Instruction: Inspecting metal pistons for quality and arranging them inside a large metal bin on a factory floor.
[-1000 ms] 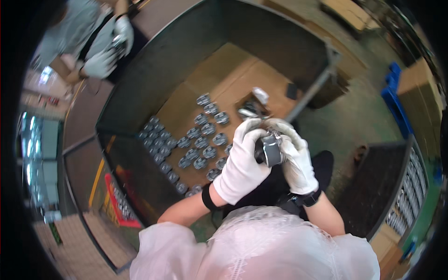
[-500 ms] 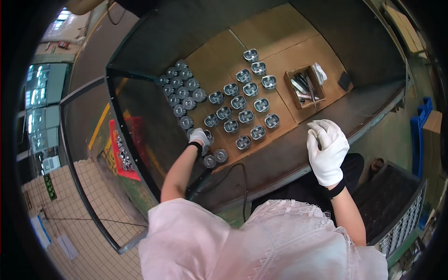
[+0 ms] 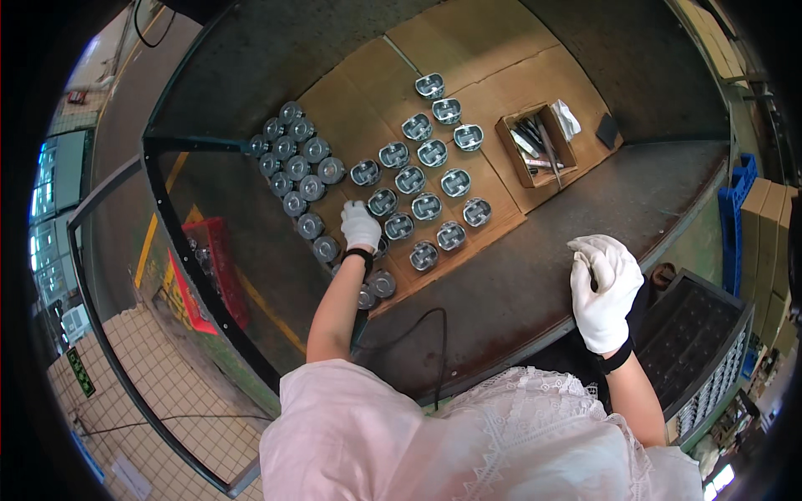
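My left hand (image 3: 360,227), in a white glove, reaches down at the left edge of a group of metal pistons (image 3: 409,179) standing on brown cardboard. Its fingers are curled down over a piston, which the glove hides. Just below the palm another piston (image 3: 382,247) shows in part. To its left, more pistons with their round flat tops up (image 3: 298,167) form a tight block. My right hand (image 3: 605,292), also gloved, hovers over the front rim of the metal bench, loosely bent, with a gap between thumb and fingers and nothing seen in it.
A small cardboard box (image 3: 535,146) with pens and tools sits at the right of the cardboard sheet (image 3: 501,75), near a dark flat pad (image 3: 607,130). A red bin (image 3: 209,275) stands left of the bench. A black cable (image 3: 443,351) hangs over the front edge; a dark crate (image 3: 697,342) stands right.
My left hand has moved up and slightly right, onto a piston that showed uncovered before. The right hand keeps its loose bend near the front rim. The whole view has shifted a little.
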A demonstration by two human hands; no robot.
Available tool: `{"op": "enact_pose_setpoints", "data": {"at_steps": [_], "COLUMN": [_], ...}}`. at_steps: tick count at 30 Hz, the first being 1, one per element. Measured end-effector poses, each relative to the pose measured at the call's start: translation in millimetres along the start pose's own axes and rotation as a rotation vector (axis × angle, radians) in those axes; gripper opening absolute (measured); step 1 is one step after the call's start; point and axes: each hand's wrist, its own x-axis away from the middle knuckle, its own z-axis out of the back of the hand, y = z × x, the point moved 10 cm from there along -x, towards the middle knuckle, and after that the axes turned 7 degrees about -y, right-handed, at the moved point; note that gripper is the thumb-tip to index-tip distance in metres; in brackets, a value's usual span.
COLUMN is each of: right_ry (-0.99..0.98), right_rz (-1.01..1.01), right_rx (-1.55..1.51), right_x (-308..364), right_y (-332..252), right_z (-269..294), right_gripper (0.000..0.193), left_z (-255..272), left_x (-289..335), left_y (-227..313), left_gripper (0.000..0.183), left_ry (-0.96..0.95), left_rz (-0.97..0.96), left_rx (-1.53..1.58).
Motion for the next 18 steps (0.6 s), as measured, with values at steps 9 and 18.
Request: {"op": "enact_pose_setpoints", "data": {"at_steps": [9, 18], "right_ry": [0.004, -0.03], "right_rz": [-0.015, -0.017], "right_rx": [-0.018, 0.005], "right_x": [-1.4, 0.1], "right_y": [4.6, 15.0], "right_z": [2.3, -4.0], "right_gripper": [0.019, 0.026], "left_z": [-62.4, -47.5], "left_x": [-45.5, -38.7], "left_y": [-74.6, -26.5], "left_gripper": [0.044, 0.043], "left_ry": [-0.405, -0.385], "left_rz": [0.33, 0.235], "left_rx": [-0.243, -0.27]}}
